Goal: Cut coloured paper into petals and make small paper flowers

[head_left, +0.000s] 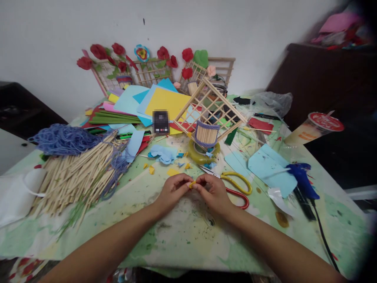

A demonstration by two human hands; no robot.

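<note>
My left hand (173, 189) and my right hand (214, 192) meet over the middle of the table, fingertips pinched together on a small yellow paper piece (192, 184). Both hands are closed around it. Just beyond the right hand lie scissors with yellow and red handles (235, 184). Small yellow and blue paper scraps (165, 155) lie ahead of the hands. A roll of tape (203, 154) sits beyond them, with a small stick basket (206, 133) on top.
A pile of wooden sticks (76, 173) and blue yarn (63, 138) lies at left. Coloured paper sheets (165, 103), stick lattices (210, 106) and red paper flowers (98, 52) stand at the back. A blue glue gun (302, 179), light blue paper (269, 167) and a sealed drink cup (316, 126) are at right.
</note>
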